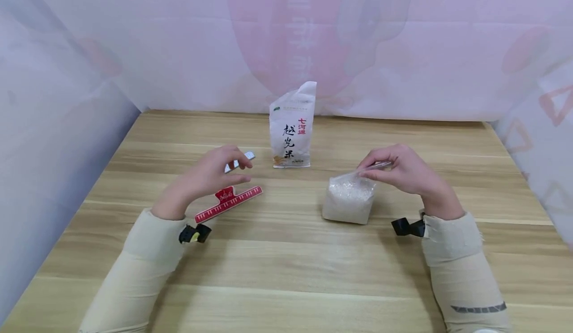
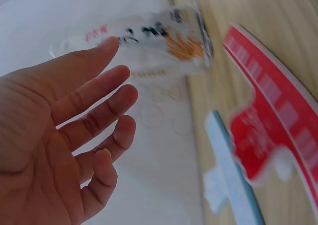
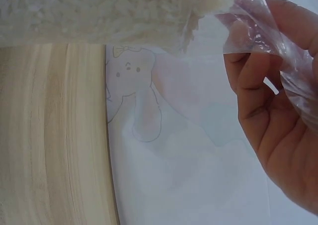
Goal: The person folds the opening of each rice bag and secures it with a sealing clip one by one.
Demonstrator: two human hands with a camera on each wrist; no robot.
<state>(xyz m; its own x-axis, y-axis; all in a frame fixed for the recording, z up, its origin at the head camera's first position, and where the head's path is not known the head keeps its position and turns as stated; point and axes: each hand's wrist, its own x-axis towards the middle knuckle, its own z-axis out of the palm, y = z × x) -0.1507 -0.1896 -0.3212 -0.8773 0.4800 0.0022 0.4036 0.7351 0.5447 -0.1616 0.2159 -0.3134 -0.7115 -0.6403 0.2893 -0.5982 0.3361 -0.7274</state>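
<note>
The right hand (image 1: 399, 168) pinches the clear rice bag (image 1: 348, 203) by its gathered top, probably to keep it closed, bag sitting on the surface (image 1: 286, 273). Meanwhile the left hand (image 1: 214, 173)'s relaxed, nothing in it, near the red clip (image 1: 230, 204).

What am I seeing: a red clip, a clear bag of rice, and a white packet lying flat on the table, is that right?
Not quite: the white packet stands upright on the table, as the head view shows. The red clip and clear bag of rice are right.
</note>
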